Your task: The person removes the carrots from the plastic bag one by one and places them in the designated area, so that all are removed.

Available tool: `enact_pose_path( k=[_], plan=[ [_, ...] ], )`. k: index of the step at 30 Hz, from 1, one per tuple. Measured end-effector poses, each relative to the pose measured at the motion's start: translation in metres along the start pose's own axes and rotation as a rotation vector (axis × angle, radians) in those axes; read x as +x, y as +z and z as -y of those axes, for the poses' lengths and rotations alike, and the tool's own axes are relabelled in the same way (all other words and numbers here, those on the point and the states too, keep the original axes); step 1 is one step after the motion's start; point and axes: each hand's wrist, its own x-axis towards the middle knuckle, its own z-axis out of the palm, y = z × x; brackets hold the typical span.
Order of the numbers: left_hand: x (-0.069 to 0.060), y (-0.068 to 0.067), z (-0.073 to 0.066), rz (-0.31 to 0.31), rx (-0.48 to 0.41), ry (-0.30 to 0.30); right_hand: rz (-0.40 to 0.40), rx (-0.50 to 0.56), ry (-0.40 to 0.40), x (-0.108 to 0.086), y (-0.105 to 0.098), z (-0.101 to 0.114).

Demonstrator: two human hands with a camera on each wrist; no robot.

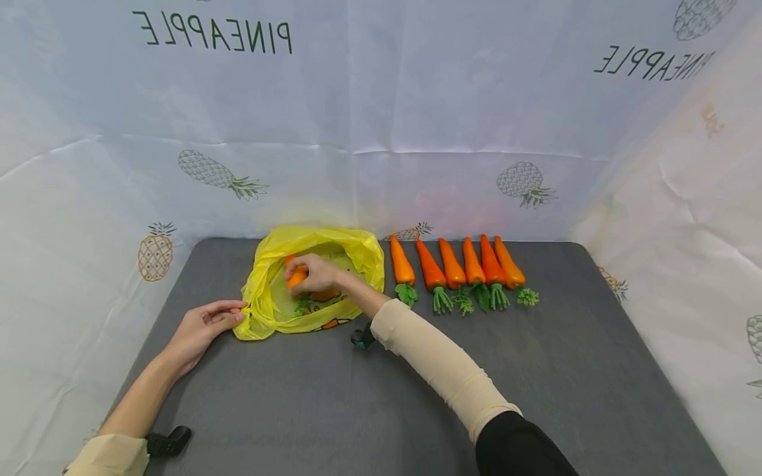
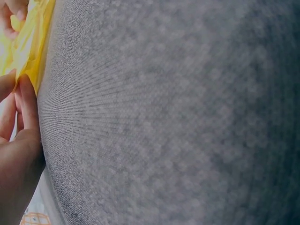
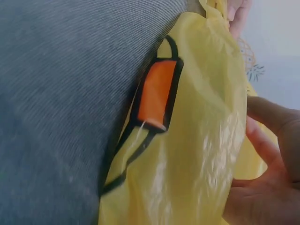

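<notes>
A yellow plastic bag (image 1: 368, 252) lies on the table with its mouth spread wide. At its left corner my left hand (image 1: 196, 330) pinches the plastic between thumb and fingers, which the left wrist view also shows. Inside the mouth, my right hand (image 1: 318, 272) grips an orange carrot (image 1: 296, 277), partly covered by the fingers. Some green leaves (image 1: 302, 305) show low in the bag. In the right wrist view the bag's side (image 3: 201, 117) hides part of the right hand (image 3: 281, 159), and the carrot cannot be seen there.
Several carrots (image 1: 431, 264) with green tops lie in a row right of the bag, tips toward the back. The grey table (image 1: 381, 410) meets a white pineapple-print cloth (image 1: 417, 99) behind and at both sides. Dark straps sit on both wrists.
</notes>
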Motion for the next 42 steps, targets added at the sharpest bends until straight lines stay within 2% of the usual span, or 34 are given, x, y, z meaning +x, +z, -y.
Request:
enact_pose_path(
  k=[8,14,18,23,27,32,38,42],
  plan=[
    [0.0,-0.002,-0.001,-0.001,0.003,-0.005,0.016,0.154,0.012,-0.019,-0.016,0.002],
    [0.0,-0.002,-0.001,0.0,-0.003,-0.006,0.063,0.245,0.038,-0.037,-0.03,0.011],
    [0.0,-0.002,-0.001,0.004,0.0,0.006,0.117,0.248,0.017,-0.055,-0.04,0.018],
    [0.001,-0.003,-0.002,0.01,-0.006,0.006,0.157,0.153,-0.043,-0.08,-0.05,0.023],
    [0.002,-0.002,-0.001,0.012,-0.013,0.017,0.14,0.092,-0.095,-0.106,-0.058,0.026],
    [0.004,-0.001,0.0,0.017,-0.013,0.025,0.09,0.086,-0.119,-0.149,-0.063,0.024],
    [0.004,-0.002,-0.002,0.016,-0.017,0.029,0.037,0.126,-0.059,-0.205,-0.058,0.011],
    [0.004,-0.004,-0.004,0.005,-0.012,0.031,-0.006,0.113,-0.001,-0.237,-0.05,0.001]
  ],
)
